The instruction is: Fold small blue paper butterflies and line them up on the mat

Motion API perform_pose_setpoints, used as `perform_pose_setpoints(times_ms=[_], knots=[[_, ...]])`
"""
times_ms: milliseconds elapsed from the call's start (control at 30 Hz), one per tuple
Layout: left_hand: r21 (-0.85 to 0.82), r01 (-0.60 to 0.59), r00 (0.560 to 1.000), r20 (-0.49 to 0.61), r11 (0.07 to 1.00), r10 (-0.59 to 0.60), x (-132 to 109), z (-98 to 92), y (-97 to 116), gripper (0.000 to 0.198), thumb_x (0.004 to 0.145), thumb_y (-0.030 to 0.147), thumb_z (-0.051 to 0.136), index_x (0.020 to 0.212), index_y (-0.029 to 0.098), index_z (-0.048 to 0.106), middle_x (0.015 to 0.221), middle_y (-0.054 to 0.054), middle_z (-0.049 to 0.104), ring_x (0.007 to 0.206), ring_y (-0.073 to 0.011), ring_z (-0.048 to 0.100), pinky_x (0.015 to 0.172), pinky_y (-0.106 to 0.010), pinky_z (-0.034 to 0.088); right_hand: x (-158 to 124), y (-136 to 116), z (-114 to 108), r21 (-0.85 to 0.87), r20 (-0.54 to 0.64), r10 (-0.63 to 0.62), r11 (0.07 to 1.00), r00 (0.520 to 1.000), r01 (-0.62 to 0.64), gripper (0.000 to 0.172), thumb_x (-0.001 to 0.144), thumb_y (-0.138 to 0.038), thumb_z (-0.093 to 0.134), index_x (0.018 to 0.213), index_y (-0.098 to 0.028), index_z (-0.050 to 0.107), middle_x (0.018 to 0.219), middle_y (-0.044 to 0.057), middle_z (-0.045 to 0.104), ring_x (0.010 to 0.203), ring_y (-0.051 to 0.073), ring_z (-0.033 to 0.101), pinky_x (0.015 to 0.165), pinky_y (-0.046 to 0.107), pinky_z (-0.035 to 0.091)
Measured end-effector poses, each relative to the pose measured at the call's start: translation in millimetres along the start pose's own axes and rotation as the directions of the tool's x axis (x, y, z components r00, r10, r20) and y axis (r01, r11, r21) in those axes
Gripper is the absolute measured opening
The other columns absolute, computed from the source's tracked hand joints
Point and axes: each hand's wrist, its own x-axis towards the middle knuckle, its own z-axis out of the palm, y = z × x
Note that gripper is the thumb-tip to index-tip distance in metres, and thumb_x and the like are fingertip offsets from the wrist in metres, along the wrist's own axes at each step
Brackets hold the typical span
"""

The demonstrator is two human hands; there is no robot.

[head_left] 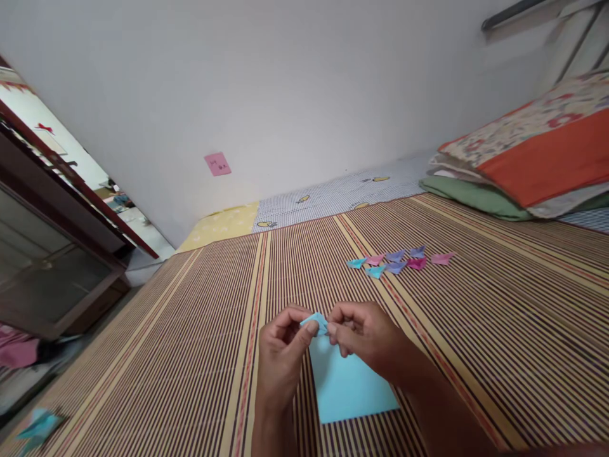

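Note:
A small folded piece of light blue paper (320,322) is held up between my two hands. My left hand (284,352) pinches its left side, with the thumb lying across the front. At its right corner, the thumb and fingers of my right hand (361,331) are pressed together on the paper. Just below lies a flat light blue sheet (349,387) on the striped mat (200,336). Beyond my hands, several small folded paper shapes sit in two rough rows, among them a magenta one (417,263), a pink one (442,258) and a blue one (375,271).
A crumpled teal paper piece (39,428) lies at the lower left. Folded bedding with an orange band (552,155) is stacked at the right. A wall (285,82) with a pink note (217,164) rises behind the mat. A doorway and a glass-fronted cabinet (52,279) are on the left.

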Motion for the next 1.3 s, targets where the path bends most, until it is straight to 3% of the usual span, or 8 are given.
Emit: perform_pose_setpoints(times_ms=[233,600,933,1133,1300], knots=[[-0.008,-0.003,0.997,0.083,1.0,0.003,-1.5,-7.5,4.6,0.009,0.083,0.022,0.076,0.077,0.018,0.072,0.075,-0.002,0.062,0.073,-0.0146,0.056,0.068,-0.024,0.045,-5.7,-9.4,0.9,-0.145,0.011,-0.054,0.988,0.999,0.055,0.016,0.086,-0.022,0.06,0.071,-0.02,0.058,0.057,-0.005,0.052,0.054,0.012,0.051,0.053,0.026,0.036],[0.044,-0.044,0.994,0.104,0.998,0.04,-0.5,-10.0,5.4,0.008,0.084,0.023,0.075,0.08,0.018,0.072,0.079,-0.003,0.064,0.077,-0.016,0.059,0.071,-0.026,0.045,-5.7,-9.7,3.3,-0.143,0.03,-0.056,0.988,0.998,0.06,0.015,0.086,-0.02,0.058,0.071,-0.019,0.055,0.061,-0.007,0.041,0.057,0.01,0.04,0.05,0.024,0.03],[0.029,-0.036,0.996,0.087,0.999,0.033,-0.1,-8.6,4.7,0.009,0.085,0.023,0.075,0.079,0.018,0.071,0.077,-0.001,0.063,0.075,-0.0142,0.058,0.071,-0.024,0.045,-7.6,-16.0,1.8,-0.136,0.049,-0.054,0.989,0.997,0.06,0.015,0.089,-0.025,0.058,0.075,-0.019,0.057,0.061,-0.006,0.045,0.058,0.011,0.043,0.052,0.024,0.031],[0.02,-0.046,0.998,0.04,0.999,0.045,-0.7,-5.0,4.1,0.009,0.084,0.024,0.076,0.079,0.018,0.071,0.077,-0.001,0.063,0.075,-0.0133,0.058,0.07,-0.023,0.046,-7.3,-17.9,10.0,-0.188,-0.074,-0.086,0.98,0.994,0.071,0.018,0.087,-0.024,0.06,0.07,-0.019,0.054,0.06,-0.006,0.044,0.057,0.011,0.042,0.051,0.024,0.03],[0.004,-0.051,0.999,0.014,0.999,0.051,-2.3,-2.0,4.5,0.01,0.083,0.024,0.076,0.079,0.018,0.071,0.078,-0.002,0.064,0.076,-0.0137,0.058,0.07,-0.023,0.047,-6.9,-17.8,14.6,-0.194,-0.106,-0.13,0.975,0.986,0.108,0.018,0.086,-0.022,0.057,0.069,-0.02,0.053,0.059,-0.006,0.043,0.055,0.01,0.04,0.05,0.024,0.03]])
